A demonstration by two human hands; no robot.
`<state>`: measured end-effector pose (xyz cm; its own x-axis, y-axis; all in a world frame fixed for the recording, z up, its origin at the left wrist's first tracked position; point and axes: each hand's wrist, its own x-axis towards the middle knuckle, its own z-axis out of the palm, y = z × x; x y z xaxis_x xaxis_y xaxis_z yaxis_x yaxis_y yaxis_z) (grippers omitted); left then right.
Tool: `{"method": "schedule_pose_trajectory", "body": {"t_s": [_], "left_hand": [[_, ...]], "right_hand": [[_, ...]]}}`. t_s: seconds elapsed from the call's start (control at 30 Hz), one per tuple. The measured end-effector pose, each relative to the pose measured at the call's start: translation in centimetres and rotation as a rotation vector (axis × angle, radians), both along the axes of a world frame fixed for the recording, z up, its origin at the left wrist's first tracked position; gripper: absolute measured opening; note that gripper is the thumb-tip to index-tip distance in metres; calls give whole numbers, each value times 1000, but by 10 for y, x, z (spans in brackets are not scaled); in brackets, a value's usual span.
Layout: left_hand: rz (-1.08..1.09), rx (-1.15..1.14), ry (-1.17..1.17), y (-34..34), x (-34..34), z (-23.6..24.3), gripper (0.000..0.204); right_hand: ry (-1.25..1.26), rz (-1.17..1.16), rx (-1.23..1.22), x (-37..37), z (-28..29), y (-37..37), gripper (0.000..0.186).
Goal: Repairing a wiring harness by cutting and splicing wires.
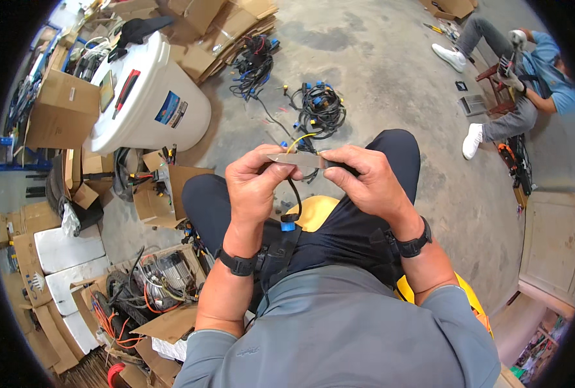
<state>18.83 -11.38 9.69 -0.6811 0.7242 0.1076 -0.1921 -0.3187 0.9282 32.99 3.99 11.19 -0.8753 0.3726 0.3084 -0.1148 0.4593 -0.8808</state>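
Observation:
In front of my lap, my right hand (368, 180) is closed around a knife (295, 159); its handle is mostly hidden by the fingers. The pale blade points left, and its tip lies by the thumb and forefinger of my left hand (255, 184). Those fingers pinch a black cable (294, 191), partly hidden behind the blade. A thin yellow wire (299, 140) sticks up above the blade. Below my left hand the cable hangs to a connector with a blue end (288, 226). Whether the blade touches the cable cannot be made out.
Coiled black cables (320, 108) and a second cable bundle (254, 68) lie on the concrete floor ahead. A white bucket (187, 119) with a red-and-black cutter (127, 92) on top stands left. Opened cartons (171, 194) crowd that side. A seated co-worker (527, 84) is far right.

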Motion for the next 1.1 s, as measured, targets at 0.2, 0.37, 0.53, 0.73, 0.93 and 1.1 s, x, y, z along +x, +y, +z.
{"method": "schedule_pose_trajectory", "body": {"t_s": [0.2, 0.37, 0.53, 0.73, 0.93, 1.1], "left_hand": [[122, 21, -161, -9, -9, -4, 13], [192, 82, -179, -13, -16, 4, 12], [163, 61, -153, 1, -26, 17, 12], [145, 6, 18, 23, -63, 12, 13], [73, -159, 138, 64, -111, -5, 12], [70, -311, 175, 90, -151, -32, 9]], "right_hand": [[-63, -106, 30, 16, 4, 0, 22], [-174, -148, -246, 38, 6, 4, 24], [-107, -198, -505, 35, -10, 23, 32], [-143, -211, -758, -8, -45, 66, 48], [-400, -414, -861, -84, -173, 122, 53], [-649, -565, -867, -138, -254, 125, 48]]}}
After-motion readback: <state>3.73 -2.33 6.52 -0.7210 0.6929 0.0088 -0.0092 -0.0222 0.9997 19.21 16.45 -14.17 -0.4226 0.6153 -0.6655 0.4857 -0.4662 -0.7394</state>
